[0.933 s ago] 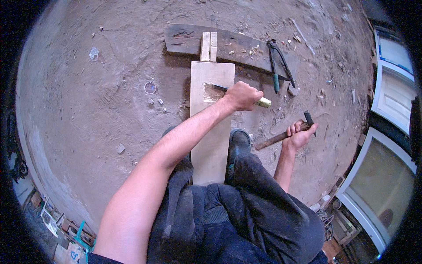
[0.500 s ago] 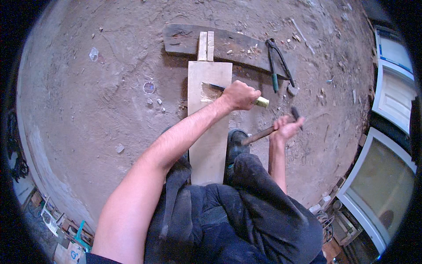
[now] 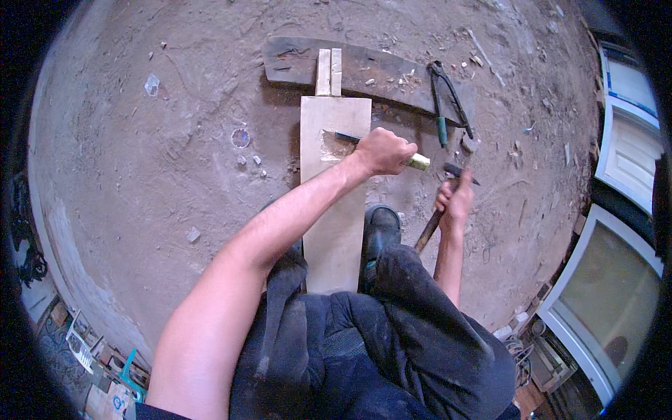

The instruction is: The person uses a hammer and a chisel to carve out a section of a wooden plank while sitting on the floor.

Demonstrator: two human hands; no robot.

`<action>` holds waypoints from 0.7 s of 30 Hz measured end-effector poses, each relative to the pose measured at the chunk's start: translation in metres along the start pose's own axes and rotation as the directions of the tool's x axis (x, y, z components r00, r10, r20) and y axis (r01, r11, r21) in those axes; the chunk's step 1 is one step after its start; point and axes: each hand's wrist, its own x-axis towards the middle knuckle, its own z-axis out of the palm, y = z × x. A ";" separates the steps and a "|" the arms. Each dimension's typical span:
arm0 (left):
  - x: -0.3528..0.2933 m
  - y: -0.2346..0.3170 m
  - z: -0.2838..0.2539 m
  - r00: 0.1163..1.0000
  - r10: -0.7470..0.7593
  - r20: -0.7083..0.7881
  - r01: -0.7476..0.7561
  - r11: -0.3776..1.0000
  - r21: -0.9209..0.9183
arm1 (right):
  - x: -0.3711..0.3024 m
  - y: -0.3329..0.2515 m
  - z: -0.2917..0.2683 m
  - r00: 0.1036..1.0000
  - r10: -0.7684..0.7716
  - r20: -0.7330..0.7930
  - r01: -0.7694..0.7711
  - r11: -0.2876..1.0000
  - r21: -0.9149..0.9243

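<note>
A pale wooden board runs away from me between my legs, with a shallow rough recess cut near its far end. My left hand is wrapped round a chisel with a yellowish-green handle; its dark blade lies over the recess, pointing left. To the right of that handle, my right hand grips a hammer by its wooden shaft, close under the dark head. The hammer head is a short way from the chisel's butt end, apart from it.
Past the board, two narrow wood strips rest on a dark plank strewn with chips. Long-handled pincers lean at the plank's right end. Small stones dot the dirt floor. White framed panels stand at the right.
My right hand has swung the hammer so its head moved left, nearer the chisel's handle, and the shaft now slopes more steeply. My left hand and the chisel have hardly moved.
</note>
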 end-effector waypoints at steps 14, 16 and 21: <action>0.002 0.002 -0.005 1.000 0.019 -0.016 -0.019 1.000 -0.010 | -0.001 -0.011 -0.007 0.882 -0.112 -0.457 0.396 0.701 0.593; 0.001 0.004 -0.007 0.999 -0.003 0.040 0.003 1.000 0.005 | 0.001 0.003 0.008 0.861 -0.083 -0.502 0.411 0.694 0.591; -0.002 -0.002 -0.005 1.000 -0.008 0.028 0.007 1.000 0.019 | 0.003 0.003 -0.011 0.996 -0.056 -0.074 0.069 0.979 0.192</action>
